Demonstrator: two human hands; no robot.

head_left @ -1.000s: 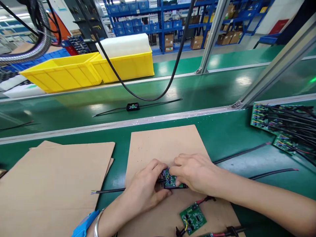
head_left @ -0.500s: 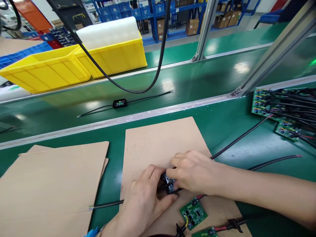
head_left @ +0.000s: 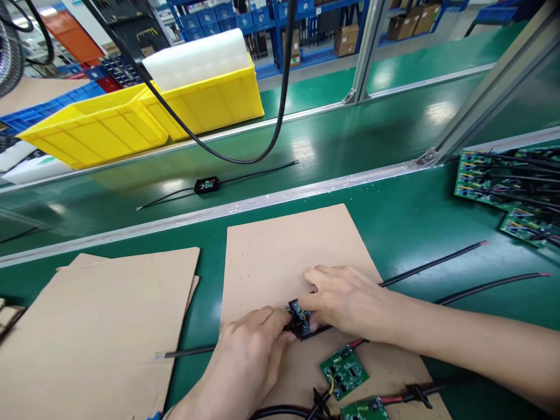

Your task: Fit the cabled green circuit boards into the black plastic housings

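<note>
A small black case (head_left: 301,319) with a circuit board inside lies on the cardboard sheet (head_left: 284,251) between my hands. My left hand (head_left: 254,344) pinches the black cable at the left end of the case. Fingers of my right hand (head_left: 341,297) press on the board and grip the right side of the case, partly hiding it. One cable end (head_left: 188,352) sticks out left past my left hand; another cable (head_left: 437,262) runs off to the right. Close below my right hand lies a green circuit board (head_left: 345,371) with red and yellow wires, and a second green board (head_left: 365,410) sits at the bottom edge.
More cardboard sheets (head_left: 109,326) lie stacked at left. Many wired boards (head_left: 503,181) are piled at right. Beyond a metal rail (head_left: 262,203), a cased board with cables (head_left: 206,185) rests on a green surface. Yellow bins (head_left: 210,102) stand behind; a black cable (head_left: 245,161) hangs in front.
My left fingers have drawn back from around the case to the cable at its left end. More of the case shows. The right cable's free end has swung lower.
</note>
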